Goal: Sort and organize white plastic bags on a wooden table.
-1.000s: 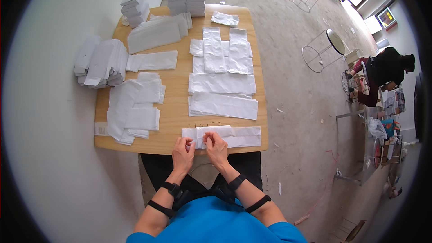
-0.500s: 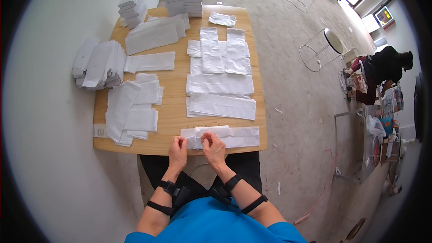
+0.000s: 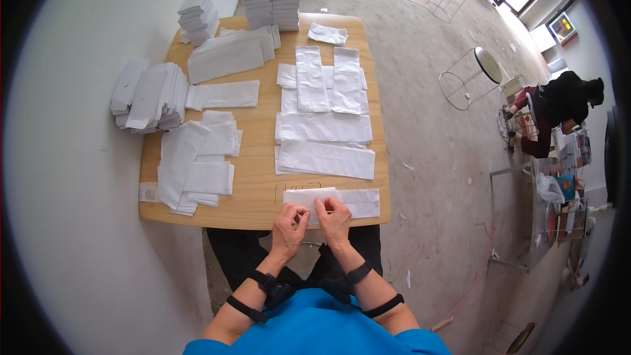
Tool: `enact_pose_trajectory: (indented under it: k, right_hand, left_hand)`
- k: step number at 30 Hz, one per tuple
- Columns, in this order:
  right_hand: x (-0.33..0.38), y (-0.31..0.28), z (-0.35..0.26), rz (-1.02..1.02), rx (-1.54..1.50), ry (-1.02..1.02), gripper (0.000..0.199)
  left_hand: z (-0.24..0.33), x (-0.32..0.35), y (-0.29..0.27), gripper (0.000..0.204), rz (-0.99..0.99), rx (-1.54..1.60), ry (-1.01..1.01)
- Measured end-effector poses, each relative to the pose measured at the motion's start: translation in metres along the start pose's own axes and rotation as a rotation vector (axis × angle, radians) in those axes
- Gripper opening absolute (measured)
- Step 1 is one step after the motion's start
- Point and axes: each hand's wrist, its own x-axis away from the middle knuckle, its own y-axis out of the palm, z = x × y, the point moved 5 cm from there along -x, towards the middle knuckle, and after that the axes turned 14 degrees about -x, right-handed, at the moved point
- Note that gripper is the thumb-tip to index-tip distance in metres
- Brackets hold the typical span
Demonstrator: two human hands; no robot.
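Wooden bench (image 3: 263,158) is carrying white paper piles (image 3: 197,161) on its left. Near its front edge, the left hand (image 3: 290,221) and right hand (image 3: 334,217) are both pinching a flat white paper bag (image 3: 342,200).

On the table (image 3: 263,177), the paper strip (image 3: 332,201) lies along the near edge, at about 6 o'clock from the table's middle. The left hand (image 3: 290,222) and the right hand (image 3: 334,219) sit side by side on its near edge, left hand at 9 o'clock of the right. Two long sheets (image 3: 324,143) lie just behind the strip, at 12 o'clock. Upright folded pieces (image 3: 325,80) lie behind those. A loose pile of folded sheets (image 3: 196,164) lies at 10 o'clock from the hands. A fanned bundle (image 3: 148,94) overhangs the left edge. Two tall stacks (image 3: 271,1) stand at the far edge, 12 o'clock. A wire stool (image 3: 470,77) stands on the floor at 3 o'clock of the table
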Motion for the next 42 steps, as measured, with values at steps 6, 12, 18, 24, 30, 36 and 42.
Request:
enact_pose_trajectory:
  k: [6,12,18,24,30,36,42]
  right_hand:
    - [-0.012,-0.014,0.012,0.002,0.213,0.0,0.02]
    - [-0.02,-0.014,0.023,0.014,0.254,-0.035,0.019]
    - [-0.026,-0.016,0.029,0.032,0.366,-0.156,0.021]
    - [-0.029,-0.03,-0.002,0.114,0.393,-0.215,0.019]
    - [-0.068,-0.038,-0.029,0.107,0.166,-0.224,0.01]
    - [-0.107,0.04,-0.013,-0.241,0.305,-0.276,0.015]
    - [-0.128,0.057,0.022,-0.307,0.386,-0.239,0.015]
  left_hand:
    - [-0.029,-0.005,0.002,0.01,0.085,-0.204,-0.116]
    - [-0.043,-0.01,0.001,0.012,0.095,-0.257,-0.139]
    - [-0.046,-0.011,0.006,0.014,0.06,-0.317,-0.136]
    - [-0.045,-0.012,-0.002,0.018,-0.026,-0.297,-0.14]
    - [-0.055,-0.01,-0.03,0.02,0.074,-0.029,-0.178]
    - [-0.056,-0.016,-0.03,0.017,0.098,0.001,-0.198]
    - [-0.072,-0.028,-0.025,0.018,0.013,0.126,-0.294]
